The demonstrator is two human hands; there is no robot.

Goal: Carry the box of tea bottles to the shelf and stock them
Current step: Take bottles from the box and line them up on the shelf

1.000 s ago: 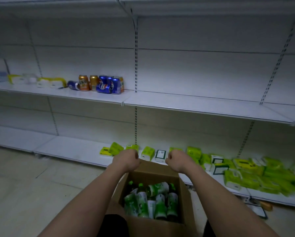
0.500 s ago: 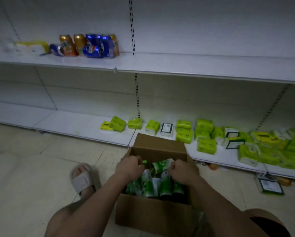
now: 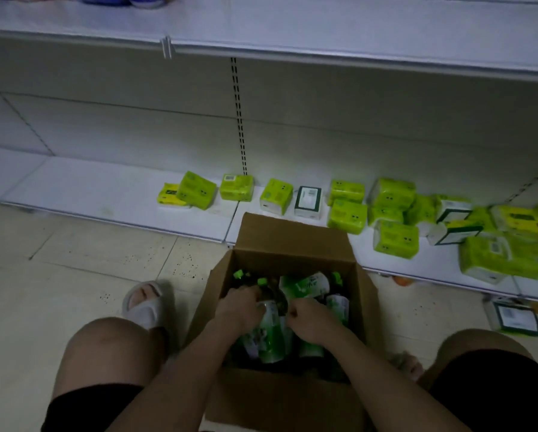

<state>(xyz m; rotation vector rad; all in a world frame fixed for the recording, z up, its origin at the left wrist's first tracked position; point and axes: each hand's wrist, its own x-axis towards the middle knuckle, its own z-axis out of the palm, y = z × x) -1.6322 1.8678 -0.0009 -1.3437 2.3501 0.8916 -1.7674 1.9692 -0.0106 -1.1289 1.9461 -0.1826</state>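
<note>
Item: cardboard box (image 3: 292, 244), open, set on the floor (image 3: 74, 260) at 6 o'clock, against the bottom shelf (image 3: 90, 185).
Contents: tea bottles (image 3: 270, 332), green-capped, mostly upright, long axes vertical; one lies tilted on top, pointing toward 2 o'clock.
Hands: left hand (image 3: 239, 310), fingers closed around a bottle neck; right hand (image 3: 308, 319), fingers curled in, grasp not discernible.
Shelf stock: green tissue packs (image 3: 348, 213) from 12 to 3 o'clock.
Progress: carrying judged done; no tea bottle visible on the shelf.
</note>
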